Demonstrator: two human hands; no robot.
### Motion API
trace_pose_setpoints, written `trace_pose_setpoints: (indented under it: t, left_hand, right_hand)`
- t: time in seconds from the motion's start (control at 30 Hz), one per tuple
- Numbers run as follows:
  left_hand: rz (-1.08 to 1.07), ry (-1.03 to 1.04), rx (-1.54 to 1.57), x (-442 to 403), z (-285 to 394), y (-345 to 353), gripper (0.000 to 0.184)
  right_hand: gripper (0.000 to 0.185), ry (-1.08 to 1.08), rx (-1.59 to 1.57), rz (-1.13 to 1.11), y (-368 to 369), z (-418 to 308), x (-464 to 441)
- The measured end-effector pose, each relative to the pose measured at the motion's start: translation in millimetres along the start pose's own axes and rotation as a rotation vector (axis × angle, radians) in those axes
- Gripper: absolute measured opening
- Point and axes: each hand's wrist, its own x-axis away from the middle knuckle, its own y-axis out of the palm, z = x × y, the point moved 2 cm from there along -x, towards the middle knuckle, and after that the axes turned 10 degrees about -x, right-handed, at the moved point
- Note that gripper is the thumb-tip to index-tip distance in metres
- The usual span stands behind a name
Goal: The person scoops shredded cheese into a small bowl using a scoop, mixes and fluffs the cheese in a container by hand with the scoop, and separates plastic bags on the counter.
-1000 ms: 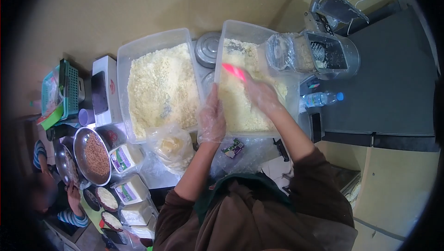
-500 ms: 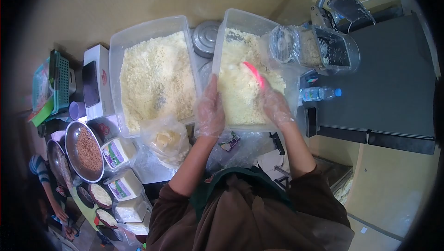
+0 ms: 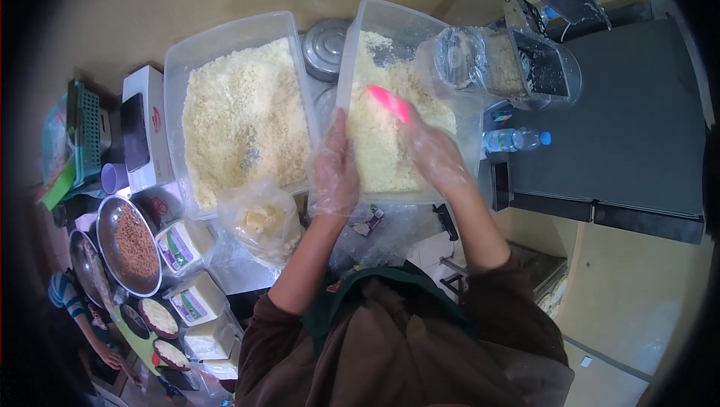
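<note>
A clear plastic bin [image 3: 352, 28] of pale, grated, cheese-like shreds [image 3: 382, 156] lies in front of me. My left hand [image 3: 335, 171], in a clear plastic glove, is closed round the bin's near left wall. My right hand [image 3: 436, 156], gloved the same way, grips a bright pink scraper [image 3: 388, 102]. The scraper's blade rests in the shreds; the fingers partly hide its grip end. To the left stands a second clear bin [image 3: 174, 107], filled with similar pale shreds.
A grating machine [image 3: 540, 62] with a plastic-wrapped outlet overhangs the bin's right side. Beside it lies a water bottle [image 3: 517, 139]. Leftward are a knotted bag [image 3: 262, 219], packaged white blocks [image 3: 196, 298], a metal bowl of brown bits [image 3: 135, 242] and another person's arm [image 3: 97, 343].
The pink scraper and my right hand have moved left and slightly away from me through the shreds, showing more of the blade. My left hand keeps its hold on the bin wall.
</note>
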Motion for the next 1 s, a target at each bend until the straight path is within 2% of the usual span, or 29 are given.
trace_pose_setpoints:
  t: [0.03,0.1,0.13,0.2,0.23,0.3,0.33,0.4,0.43,0.47,0.53,0.6,0.63,0.7,0.73,0.8,0.87,0.9,0.97,1.0]
  left_hand:
    - [-0.001,-0.012,0.025,3,-1,0,0.049]
    - [0.003,-0.022,0.026,3,-2,1,0.048]
    - [0.007,-0.021,0.026,3,-2,1,0.048]
    - [-0.023,-0.046,0.051,2,-1,0,0.048]
    - [-0.046,-0.071,0.071,1,-1,0,0.048]
    - [-0.013,-0.036,0.04,2,-1,-1,0.048]
    - [0.014,0.003,0.018,1,0,1,0.048]
    - [0.002,-0.018,0.04,1,-2,3,0.048]
    - [-0.003,-0.041,0.056,2,-3,3,0.049]
    - [-0.007,-0.048,0.055,3,-2,1,0.049]
    - [-0.017,-0.039,-0.029,2,2,-3,0.049]
    - [-0.015,-0.035,-0.013,0,1,-1,0.049]
    - [-0.011,-0.035,0.004,0,0,-1,0.048]
    - [0.015,0.003,-0.007,0,-3,1,0.048]
    - [0.037,0.035,-0.009,0,-3,2,0.048]
    - [0.027,0.03,-0.007,-1,-1,1,0.048]
    - [0.015,0.01,-0.006,4,-3,1,0.048]
    - [0.024,0.044,-0.003,3,-4,2,0.048]
    - [0.041,0.067,0.001,2,-4,2,0.048]
    - [0.032,0.066,0.003,1,-2,0,0.047]
  right_hand:
    - [0.045,0.088,-0.081,0.059,-2,22,11]
    - [0.041,0.3,0.193,0.113,-16,53,19]
    - [0.041,0.301,0.195,0.111,-13,61,15]
    - [0.037,0.164,-0.088,0.317,-4,83,-8]
    - [0.037,0.159,-0.088,0.317,13,110,-34]
    - [0.039,0.03,0.366,0.088,56,158,-79]
    - [0.039,0.037,0.362,0.089,46,118,-12]
    - [0.036,0.107,0.028,0.022,-3,-3,26]
    - [0.034,0.112,0.05,0.121,-5,12,21]
    - [0.034,0.117,0.051,0.115,-1,80,27]
    - [0.029,-0.221,0.809,0.491,20,155,-41]
    - [0.026,-0.253,0.366,0.316,7,113,-64]
    - [0.026,-0.253,0.362,0.315,23,123,-95]
    - [0.03,-0.167,0.476,0.096,74,157,-161]
    - [0.03,-0.169,0.478,0.095,44,137,-88]
    - [0.032,-0.029,-0.014,0.127,3,12,-16]
    - [0.037,0.199,-0.035,0.11,-24,-16,37]
    - [0.037,0.196,-0.025,0.104,-27,-6,37]
    - [0.048,0.27,0.261,0.033,-24,41,33]
    - [0.048,0.266,0.27,0.023,-6,75,17]
